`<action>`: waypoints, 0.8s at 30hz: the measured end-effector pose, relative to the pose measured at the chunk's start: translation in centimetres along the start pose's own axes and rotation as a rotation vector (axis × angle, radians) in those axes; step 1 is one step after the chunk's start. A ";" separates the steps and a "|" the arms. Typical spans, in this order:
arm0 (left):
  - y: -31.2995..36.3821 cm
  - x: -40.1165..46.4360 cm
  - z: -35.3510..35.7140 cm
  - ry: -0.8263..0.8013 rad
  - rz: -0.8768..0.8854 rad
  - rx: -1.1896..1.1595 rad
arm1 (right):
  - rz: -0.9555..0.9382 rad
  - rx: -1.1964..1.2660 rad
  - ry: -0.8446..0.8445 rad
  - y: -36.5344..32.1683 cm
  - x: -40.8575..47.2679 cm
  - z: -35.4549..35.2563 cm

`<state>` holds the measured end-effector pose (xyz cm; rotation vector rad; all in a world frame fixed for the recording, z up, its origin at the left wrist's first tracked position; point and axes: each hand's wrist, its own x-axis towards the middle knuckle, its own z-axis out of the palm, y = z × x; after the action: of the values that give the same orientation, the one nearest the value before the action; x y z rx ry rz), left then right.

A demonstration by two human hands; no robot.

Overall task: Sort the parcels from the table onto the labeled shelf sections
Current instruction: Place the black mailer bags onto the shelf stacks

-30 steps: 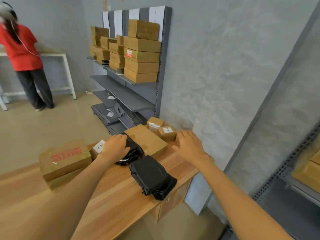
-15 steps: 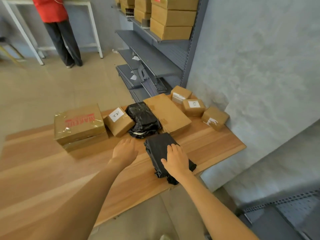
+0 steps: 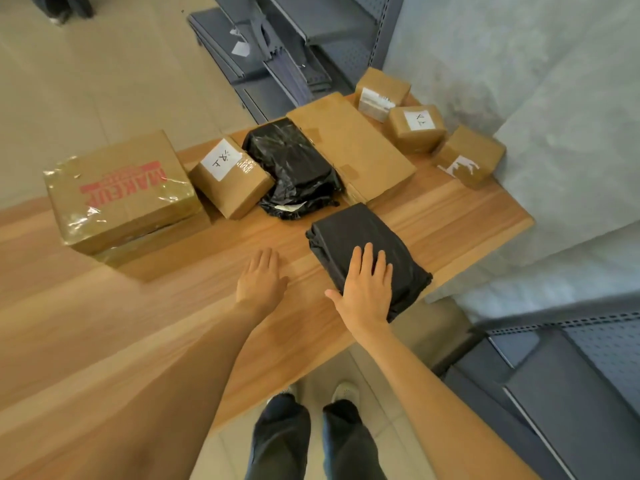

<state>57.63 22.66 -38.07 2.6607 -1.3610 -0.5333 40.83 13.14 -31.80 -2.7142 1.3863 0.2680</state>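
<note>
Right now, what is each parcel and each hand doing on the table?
Right hand: flat, open, pressing on the near black bag.
Left hand: open, flat on the table, holding nothing.
Near black bag: lying at the table's edge.
Far black bag: crumpled, lying among boxes.
Big taped box: closed, stacked on another.
Labeled small box: closed, tilted.
Flat cardboard box: closed, lying flat.

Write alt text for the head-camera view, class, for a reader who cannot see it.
A person's right hand lies flat on a black plastic-wrapped parcel near the edge of a wooden table, while the left hand rests open on the bare wood beside it. Behind lie another black parcel and several cardboard boxes, one printed MAKEUP.
</note>
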 end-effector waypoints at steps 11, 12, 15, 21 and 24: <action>-2.5 -0.4 5.2 0.145 0.112 -0.043 | 0.063 -0.097 0.019 -0.4 0.8 0.9; -2.5 -0.4 5.2 0.141 0.110 -0.047 | 0.060 -0.081 0.019 -0.3 0.9 0.6; -2.6 -0.5 5.3 0.138 0.110 -0.046 | 0.053 -0.037 0.022 0.2 1.0 -0.1; -2.6 -0.3 5.2 0.146 0.111 -0.051 | 0.102 0.117 0.160 1.1 1.2 -2.7; -2.6 -0.3 5.2 0.146 0.114 -0.044 | 0.150 0.223 0.257 1.5 1.3 -4.2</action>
<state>57.61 24.80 -43.44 2.5131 -1.4305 -0.3445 40.87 10.58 -27.92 -2.5332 1.5788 -0.2225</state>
